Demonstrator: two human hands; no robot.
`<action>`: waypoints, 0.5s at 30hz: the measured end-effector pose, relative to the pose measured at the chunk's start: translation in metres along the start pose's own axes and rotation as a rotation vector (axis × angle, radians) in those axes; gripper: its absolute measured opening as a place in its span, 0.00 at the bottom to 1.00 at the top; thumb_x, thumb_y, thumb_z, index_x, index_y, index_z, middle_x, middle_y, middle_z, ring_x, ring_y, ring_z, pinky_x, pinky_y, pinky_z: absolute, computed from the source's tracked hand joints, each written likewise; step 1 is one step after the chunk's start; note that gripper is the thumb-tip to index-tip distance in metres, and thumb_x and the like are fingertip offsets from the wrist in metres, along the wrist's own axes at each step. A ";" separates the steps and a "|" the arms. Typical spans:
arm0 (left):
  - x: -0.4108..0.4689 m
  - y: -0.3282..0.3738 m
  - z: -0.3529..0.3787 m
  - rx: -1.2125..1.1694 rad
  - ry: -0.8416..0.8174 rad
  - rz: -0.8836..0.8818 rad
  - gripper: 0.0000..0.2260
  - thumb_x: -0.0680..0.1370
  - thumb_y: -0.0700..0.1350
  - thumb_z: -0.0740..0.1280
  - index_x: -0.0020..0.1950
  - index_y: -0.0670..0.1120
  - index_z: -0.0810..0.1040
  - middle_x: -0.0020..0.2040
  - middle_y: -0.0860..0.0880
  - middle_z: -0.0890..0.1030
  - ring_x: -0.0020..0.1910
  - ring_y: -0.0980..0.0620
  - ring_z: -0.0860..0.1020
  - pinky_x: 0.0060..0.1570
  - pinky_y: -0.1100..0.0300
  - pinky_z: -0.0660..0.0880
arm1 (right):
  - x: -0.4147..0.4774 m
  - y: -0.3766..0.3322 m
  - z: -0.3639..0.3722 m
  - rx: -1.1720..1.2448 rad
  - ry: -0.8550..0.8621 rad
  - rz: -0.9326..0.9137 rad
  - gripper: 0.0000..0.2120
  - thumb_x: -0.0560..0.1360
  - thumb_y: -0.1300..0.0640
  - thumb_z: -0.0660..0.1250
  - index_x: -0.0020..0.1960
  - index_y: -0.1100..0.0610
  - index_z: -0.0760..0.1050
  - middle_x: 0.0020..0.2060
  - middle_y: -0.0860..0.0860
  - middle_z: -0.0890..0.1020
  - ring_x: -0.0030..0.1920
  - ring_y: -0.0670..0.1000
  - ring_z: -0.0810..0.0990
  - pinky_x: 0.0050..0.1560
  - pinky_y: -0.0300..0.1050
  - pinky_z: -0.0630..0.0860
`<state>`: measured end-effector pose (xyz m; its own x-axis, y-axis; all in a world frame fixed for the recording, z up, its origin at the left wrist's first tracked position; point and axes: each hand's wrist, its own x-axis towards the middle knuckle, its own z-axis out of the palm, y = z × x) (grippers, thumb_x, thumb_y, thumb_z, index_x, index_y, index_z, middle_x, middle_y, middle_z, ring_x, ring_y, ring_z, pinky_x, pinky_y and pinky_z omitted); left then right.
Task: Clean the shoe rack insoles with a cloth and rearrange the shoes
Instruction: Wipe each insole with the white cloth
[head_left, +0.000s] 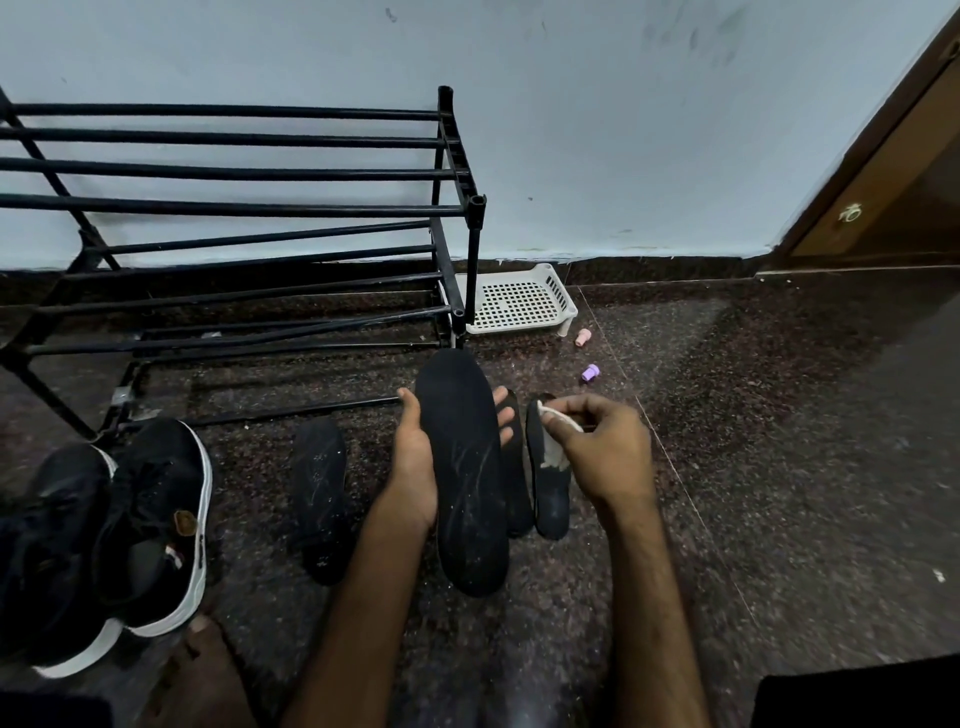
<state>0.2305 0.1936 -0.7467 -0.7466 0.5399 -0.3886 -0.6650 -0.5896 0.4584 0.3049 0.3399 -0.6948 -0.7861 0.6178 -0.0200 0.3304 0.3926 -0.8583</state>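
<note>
I see the shoe rack (234, 208) against the wall (623, 130) at back left, with a basket (519, 304) on the floor (779, 441) just right of its end post. A small cap (583, 338) lies beside the basket and a second cap (590, 373) nearer me. A pair of shoes (150, 519) sits far left, before the rack, and a loose insole (319, 499) lies right of them. My left hand (415, 462) holds a raised insole (462, 483) at centre. Just right, what I take to be two more insoles (550, 504) lie side by side beneath my right hand (602, 447), which pinches the cloth (556, 457). A door (883, 182) stands far right.
</note>
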 end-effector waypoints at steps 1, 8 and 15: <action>0.000 0.000 0.000 -0.023 0.006 0.029 0.40 0.78 0.70 0.43 0.65 0.39 0.76 0.62 0.39 0.80 0.56 0.42 0.82 0.58 0.47 0.77 | -0.001 0.003 0.004 -0.011 -0.031 0.030 0.03 0.72 0.54 0.75 0.42 0.53 0.83 0.34 0.46 0.84 0.36 0.43 0.82 0.37 0.38 0.77; 0.001 0.004 -0.001 0.029 0.057 0.175 0.40 0.78 0.71 0.41 0.66 0.42 0.76 0.66 0.42 0.78 0.65 0.45 0.76 0.63 0.52 0.72 | -0.007 0.009 0.033 0.256 -0.329 0.165 0.02 0.73 0.59 0.74 0.43 0.58 0.84 0.39 0.55 0.87 0.44 0.56 0.86 0.52 0.58 0.82; -0.002 0.003 0.002 0.026 0.002 0.174 0.44 0.76 0.73 0.40 0.69 0.42 0.75 0.67 0.45 0.78 0.65 0.46 0.77 0.67 0.47 0.70 | -0.009 0.007 0.034 0.364 -0.330 0.148 0.08 0.68 0.55 0.76 0.44 0.58 0.84 0.40 0.57 0.86 0.45 0.60 0.85 0.52 0.63 0.81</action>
<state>0.2302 0.1920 -0.7433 -0.8504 0.4300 -0.3031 -0.5251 -0.6583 0.5394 0.2963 0.3138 -0.7176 -0.8871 0.3774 -0.2656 0.2940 0.0184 -0.9556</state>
